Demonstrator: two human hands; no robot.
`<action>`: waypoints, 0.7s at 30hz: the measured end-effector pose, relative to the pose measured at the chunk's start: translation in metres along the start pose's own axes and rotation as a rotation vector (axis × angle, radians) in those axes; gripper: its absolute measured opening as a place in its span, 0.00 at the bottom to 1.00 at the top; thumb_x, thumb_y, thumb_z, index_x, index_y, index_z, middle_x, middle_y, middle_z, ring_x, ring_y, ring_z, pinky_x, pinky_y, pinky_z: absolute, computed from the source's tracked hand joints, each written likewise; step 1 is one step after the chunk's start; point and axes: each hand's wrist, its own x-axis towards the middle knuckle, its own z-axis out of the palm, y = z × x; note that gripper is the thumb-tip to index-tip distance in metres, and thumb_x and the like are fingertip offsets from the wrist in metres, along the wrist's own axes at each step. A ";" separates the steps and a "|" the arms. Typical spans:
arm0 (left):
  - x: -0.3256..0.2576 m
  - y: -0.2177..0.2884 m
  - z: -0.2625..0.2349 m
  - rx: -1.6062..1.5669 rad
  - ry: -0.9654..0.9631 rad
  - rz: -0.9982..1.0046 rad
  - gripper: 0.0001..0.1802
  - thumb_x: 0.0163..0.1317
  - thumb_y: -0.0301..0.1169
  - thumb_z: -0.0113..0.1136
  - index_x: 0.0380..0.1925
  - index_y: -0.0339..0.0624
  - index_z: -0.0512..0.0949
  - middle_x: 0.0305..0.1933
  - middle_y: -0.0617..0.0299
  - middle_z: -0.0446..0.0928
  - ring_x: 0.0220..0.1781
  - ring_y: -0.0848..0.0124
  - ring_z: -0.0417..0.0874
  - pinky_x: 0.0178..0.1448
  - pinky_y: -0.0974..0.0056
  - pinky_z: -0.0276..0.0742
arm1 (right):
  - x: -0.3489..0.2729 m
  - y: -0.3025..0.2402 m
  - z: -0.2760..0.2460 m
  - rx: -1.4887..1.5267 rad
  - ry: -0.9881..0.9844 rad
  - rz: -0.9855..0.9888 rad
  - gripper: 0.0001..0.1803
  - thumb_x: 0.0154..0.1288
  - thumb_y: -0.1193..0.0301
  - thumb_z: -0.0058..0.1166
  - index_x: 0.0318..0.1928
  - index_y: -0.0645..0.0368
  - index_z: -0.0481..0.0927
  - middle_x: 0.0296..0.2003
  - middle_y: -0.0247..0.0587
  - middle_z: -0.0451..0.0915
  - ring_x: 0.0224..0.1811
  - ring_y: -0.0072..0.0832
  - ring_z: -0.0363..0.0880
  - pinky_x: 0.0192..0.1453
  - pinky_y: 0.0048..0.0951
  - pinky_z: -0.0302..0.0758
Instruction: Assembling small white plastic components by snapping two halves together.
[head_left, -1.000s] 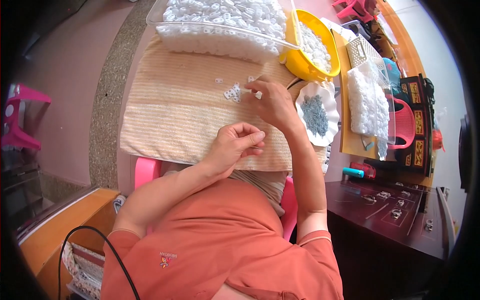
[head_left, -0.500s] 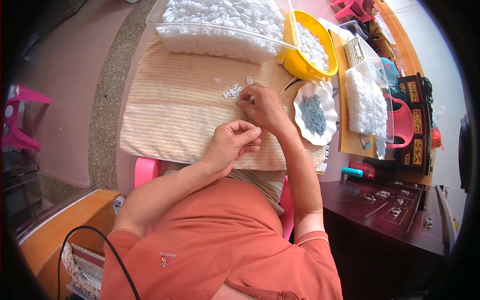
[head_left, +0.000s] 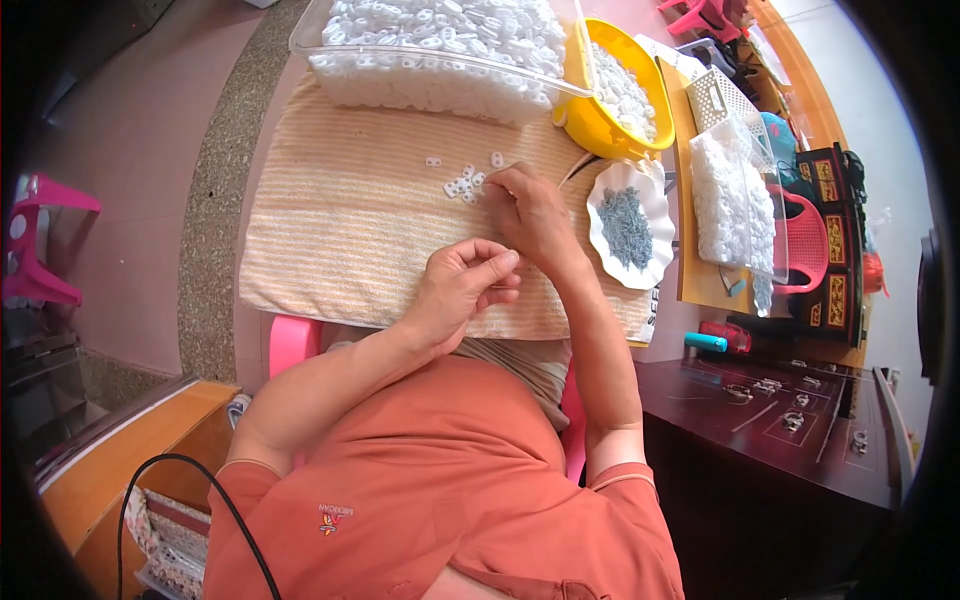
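My left hand [head_left: 462, 286] hovers over the near part of a beige striped cloth [head_left: 340, 230], fingers pinched together on something too small to make out. Farther out, my right hand [head_left: 527, 210] rests on the cloth with its fingers curled, touching a small cluster of white plastic pieces [head_left: 465, 182]. What the right fingers hold, if anything, is hidden. A white scalloped dish [head_left: 610, 205] with small grey metal parts sits just right of that hand.
A clear tub [head_left: 440, 50] of white pieces stands at the cloth's far edge, a yellow bowl [head_left: 590, 115] of them beside it. A bag of white pieces [head_left: 730, 200], a white basket and a red basket lie at right. A dark wooden table [head_left: 780, 420] is at lower right.
My right hand has drawn back from the far right toward me and the left, onto the loose white pieces. My left hand stayed nearly in place, fingers still pinched.
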 end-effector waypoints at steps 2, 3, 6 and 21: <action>0.002 -0.002 -0.003 -0.038 0.023 0.021 0.07 0.66 0.31 0.60 0.38 0.38 0.77 0.37 0.62 0.79 0.36 0.77 0.80 0.40 0.72 0.81 | -0.005 -0.005 -0.008 0.223 0.048 0.079 0.04 0.61 0.76 0.57 0.36 0.63 0.80 0.29 0.45 0.79 0.30 0.37 0.79 0.36 0.32 0.74; 0.002 -0.001 -0.002 -0.041 0.025 0.020 0.07 0.66 0.31 0.60 0.38 0.38 0.77 0.37 0.62 0.79 0.36 0.77 0.80 0.40 0.72 0.81 | -0.009 -0.009 -0.012 0.223 0.045 0.080 0.04 0.61 0.76 0.57 0.36 0.63 0.80 0.29 0.45 0.79 0.30 0.37 0.79 0.36 0.32 0.74; 0.001 0.006 0.000 -0.114 0.006 0.008 0.10 0.68 0.35 0.57 0.40 0.39 0.77 0.39 0.62 0.80 0.38 0.76 0.80 0.43 0.70 0.80 | -0.027 -0.017 -0.027 0.266 0.038 -0.008 0.04 0.58 0.81 0.58 0.35 0.64 0.80 0.29 0.44 0.79 0.31 0.33 0.79 0.33 0.29 0.73; -0.005 -0.004 0.001 -0.128 -0.131 -0.036 0.08 0.69 0.33 0.55 0.35 0.42 0.78 0.37 0.63 0.80 0.38 0.76 0.80 0.45 0.70 0.80 | -0.091 -0.030 -0.021 0.439 0.275 -0.016 0.10 0.56 0.84 0.61 0.39 0.63 0.81 0.35 0.42 0.77 0.34 0.23 0.76 0.34 0.21 0.73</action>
